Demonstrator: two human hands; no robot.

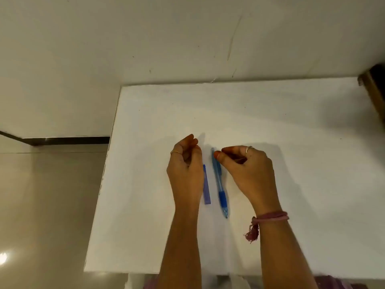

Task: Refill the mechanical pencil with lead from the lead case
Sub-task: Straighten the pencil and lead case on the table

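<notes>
A blue mechanical pencil (pixel 219 184) lies flat on the white table (pixel 291 184), its tip pointing towards me and its darker grip near that end. Just left of it lies the lead case (pixel 206 190), a thin violet-blue strip whose left side is hidden under my left hand. My left hand (pixel 185 167) hovers over the case with loosely curled fingers and holds nothing. My right hand (pixel 248 170) is beside the pencil's far end. Its fingers are curled, and its thumb tip is against the barrel. The pencil still rests on the table.
The table's left edge (pixel 104 174) drops to a glossy tiled floor (pixel 48 205). A pale wall (pixel 166 38) rises behind the table. A dark wooden object (pixel 375 88) stands at the far right corner.
</notes>
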